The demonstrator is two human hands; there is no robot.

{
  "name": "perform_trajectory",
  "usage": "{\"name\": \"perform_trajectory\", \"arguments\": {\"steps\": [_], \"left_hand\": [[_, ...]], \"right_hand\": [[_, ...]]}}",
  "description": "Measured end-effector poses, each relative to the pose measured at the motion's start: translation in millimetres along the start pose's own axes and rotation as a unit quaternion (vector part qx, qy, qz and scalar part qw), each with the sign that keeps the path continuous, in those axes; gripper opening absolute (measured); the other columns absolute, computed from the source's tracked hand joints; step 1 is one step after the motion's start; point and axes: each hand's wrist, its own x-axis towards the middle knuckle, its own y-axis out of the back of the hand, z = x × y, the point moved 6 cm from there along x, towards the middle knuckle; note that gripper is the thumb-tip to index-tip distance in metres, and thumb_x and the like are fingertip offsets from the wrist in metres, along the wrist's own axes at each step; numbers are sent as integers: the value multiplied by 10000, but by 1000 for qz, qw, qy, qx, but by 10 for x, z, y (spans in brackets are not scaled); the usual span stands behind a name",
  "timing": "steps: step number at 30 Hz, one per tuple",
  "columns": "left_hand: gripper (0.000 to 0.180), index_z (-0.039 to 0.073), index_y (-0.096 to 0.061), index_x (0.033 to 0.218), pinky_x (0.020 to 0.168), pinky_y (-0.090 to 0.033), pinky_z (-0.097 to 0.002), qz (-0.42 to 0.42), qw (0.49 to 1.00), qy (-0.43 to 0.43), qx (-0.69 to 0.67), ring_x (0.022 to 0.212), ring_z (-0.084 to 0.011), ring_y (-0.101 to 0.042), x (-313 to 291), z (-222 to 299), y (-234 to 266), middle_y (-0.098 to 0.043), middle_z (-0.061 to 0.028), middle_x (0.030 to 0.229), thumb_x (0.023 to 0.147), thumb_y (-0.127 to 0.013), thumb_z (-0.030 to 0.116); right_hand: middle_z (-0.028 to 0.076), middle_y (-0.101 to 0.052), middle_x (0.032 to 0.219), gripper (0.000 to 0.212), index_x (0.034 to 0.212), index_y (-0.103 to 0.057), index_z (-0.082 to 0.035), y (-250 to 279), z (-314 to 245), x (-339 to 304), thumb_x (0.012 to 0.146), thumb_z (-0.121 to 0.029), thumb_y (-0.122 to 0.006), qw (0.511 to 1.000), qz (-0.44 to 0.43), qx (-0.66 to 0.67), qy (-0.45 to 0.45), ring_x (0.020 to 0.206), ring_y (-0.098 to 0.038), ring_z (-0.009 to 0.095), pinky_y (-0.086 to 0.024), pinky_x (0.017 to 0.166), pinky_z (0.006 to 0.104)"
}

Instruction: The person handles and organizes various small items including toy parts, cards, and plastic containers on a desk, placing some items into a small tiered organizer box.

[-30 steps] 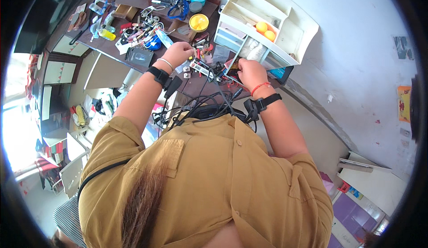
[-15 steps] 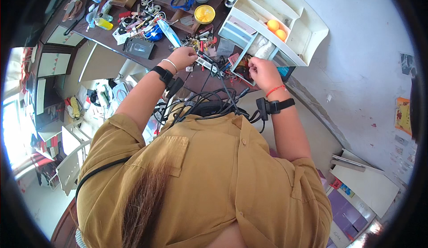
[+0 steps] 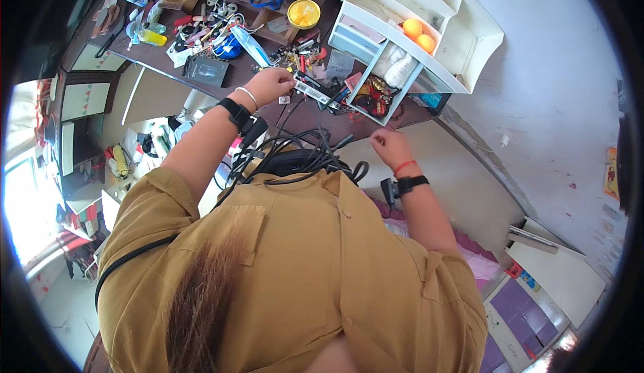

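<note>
In the head view, the open drawer (image 3: pixel 405 94) juts from the white cabinet (image 3: pixel 473 31) over the dark desk (image 3: pixel 362 129), its long axis slanting from upper right to lower left, front end toward the person. The right hand (image 3: pixel 394 147) is near that front, apart from it, fingers curled; the left hand (image 3: pixel 270 86), also curled, is beside a narrow packet (image 3: pixel 313 91) slanting down rightward; whether either grips anything cannot be told

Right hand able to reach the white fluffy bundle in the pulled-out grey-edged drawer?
Probably yes: the right hand is just outside the front of the drawer, and the bundle shows through its open top, no obstruction visible.
</note>
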Motion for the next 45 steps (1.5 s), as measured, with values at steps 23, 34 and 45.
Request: {"name": "perform_trajectory", "arguments": {"steps": [23, 34, 45], "left_hand": [[219, 21, -667, 941, 667, -475, -326, 23, 995, 74, -62, 703, -182, -592, -541, -426, 328, -633, -88, 745, 869, -590, 213], [192, 14, -648, 974, 588, -449, -244, -6, 996, -18, -88, 640, -86, -534, -179, 217, 382, -587, -3, 743, 894, -571, 170], [156, 11, -631, 983, 592, -442, -235, -34, 992, -113, -54, 651, -78, -515, 9, 629, 462, -591, 5, 765, 907, -563, 129]], "right_hand": [[123, -683, 842, 163, 858, -683, -100, -836, 262, 537, 795, -249, -669, 993, 85, 63, -55, 803, -653, 313, -512, 708, 388], [102, -670, 804, 154, 883, -683, -24, 148, -423, -36, 825, -167, -677, 990, 27, 136, -6, 722, -636, 203, -497, 662, 309], [78, -644, 825, 108, 885, -680, -26, 1018, -941, -417, 835, -119, -663, 991, 58, 109, 45, 744, -603, 186, -476, 646, 296]]}}
